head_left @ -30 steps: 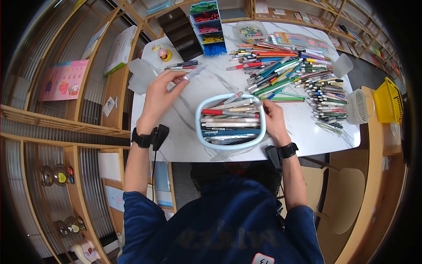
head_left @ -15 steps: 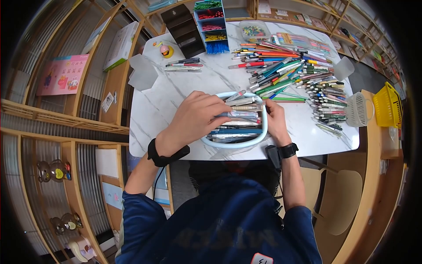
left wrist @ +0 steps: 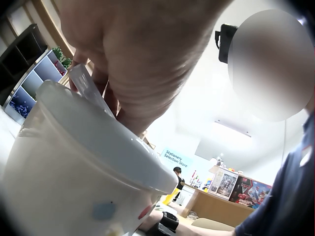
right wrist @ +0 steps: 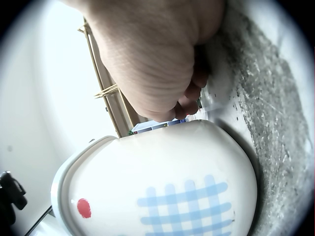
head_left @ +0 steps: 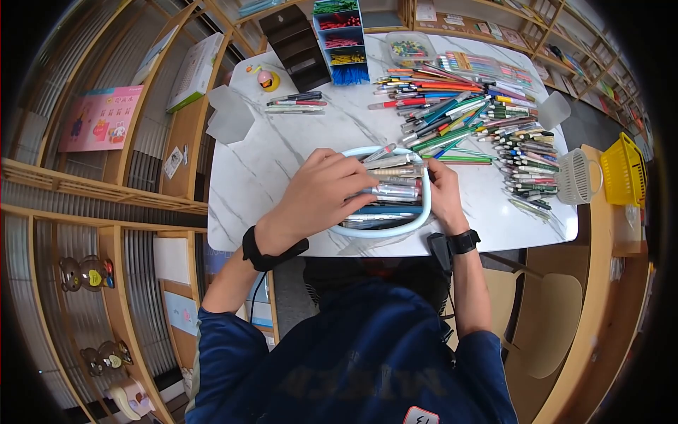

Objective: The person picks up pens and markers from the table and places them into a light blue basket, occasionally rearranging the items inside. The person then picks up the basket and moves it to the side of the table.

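Observation:
A white plastic bin point(right wrist: 113, 191) with a pale blue rim point(head_left: 427, 201) and a blue checked print stands near the table's front edge, filled with pens lying mostly crosswise. My left hand point(head_left: 318, 191) reaches over its left side, thumb and fingers pinching a clear-barrelled pen point(head_left: 395, 191) low among the others. The pen's left part is hidden under the hand. In the left wrist view, a translucent pen end point(left wrist: 88, 88) slants up beside the fingers above the rim. My right hand point(head_left: 443, 191) grips the bin's right side, its fingers curled at the wall.
A large heap of pens point(head_left: 452, 106) spreads over the table's right half. Several pens point(head_left: 295, 103) lie in a small group at back left. A dark rack point(head_left: 295, 46) and a sectioned organizer point(head_left: 341, 42) stand behind. White point(head_left: 575, 173) and yellow baskets point(head_left: 623, 169) are at right.
My left hand has carried a clear pen from beside the small pen group, right and nearer, into the bin, then lowered slightly there. My right hand has stayed at the bin's side.

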Tool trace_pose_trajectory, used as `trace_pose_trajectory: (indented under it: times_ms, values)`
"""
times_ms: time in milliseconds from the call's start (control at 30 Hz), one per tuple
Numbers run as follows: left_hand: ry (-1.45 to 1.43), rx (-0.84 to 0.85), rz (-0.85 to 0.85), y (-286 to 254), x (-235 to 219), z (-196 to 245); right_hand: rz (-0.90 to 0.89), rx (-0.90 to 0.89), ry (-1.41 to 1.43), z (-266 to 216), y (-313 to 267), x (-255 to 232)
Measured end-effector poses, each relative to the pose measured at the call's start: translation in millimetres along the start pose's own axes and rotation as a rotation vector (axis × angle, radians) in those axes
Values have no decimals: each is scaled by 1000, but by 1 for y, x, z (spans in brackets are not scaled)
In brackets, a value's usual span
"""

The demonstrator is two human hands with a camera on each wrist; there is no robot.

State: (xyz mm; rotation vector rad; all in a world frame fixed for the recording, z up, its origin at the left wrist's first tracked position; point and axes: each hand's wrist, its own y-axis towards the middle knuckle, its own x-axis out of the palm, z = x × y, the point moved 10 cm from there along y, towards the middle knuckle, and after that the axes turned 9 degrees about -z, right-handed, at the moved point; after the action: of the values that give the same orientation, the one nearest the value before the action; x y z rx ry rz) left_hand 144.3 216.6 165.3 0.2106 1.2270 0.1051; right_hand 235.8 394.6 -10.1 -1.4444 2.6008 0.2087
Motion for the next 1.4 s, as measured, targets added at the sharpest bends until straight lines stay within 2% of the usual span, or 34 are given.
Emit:
trace_pose_trajectory:
  times_ms: [300, 500, 700, 800, 900, 1100, 1233, 1300, 1400]
  values:
    - [-16, -23, 85, -1, 0, -2, 15, -27, 0, -1, 0, 0]
    - [-103, 34, -21, -8, 8, -4, 14, -64, -23, 1, 1, 0]
    - [-110, 7, 60, -13, -7, -21, 13, -74, -22, -3, 0, 0]
    - [-75, -49, 121, -16, -25, -48, 16, -90, -22, -2, 2, 0]
    - [-265, -383, 119, -22, -28, -109, 20, -85, -14, -1, 2, 1]
    - [-81, -596, 112, -45, -3, -218, 7, -51, 10, 3, 2, 0]
    - [48, -477, 138, -47, 26, -250, 21, -50, -19, -2, 1, -1]
    - [125, -447, 137, -46, 35, -252, 32, -57, -9, -5, 1, -1]
    - [100, -488, 166, -48, 37, -255, 37, -81, -18, -2, 3, -1]
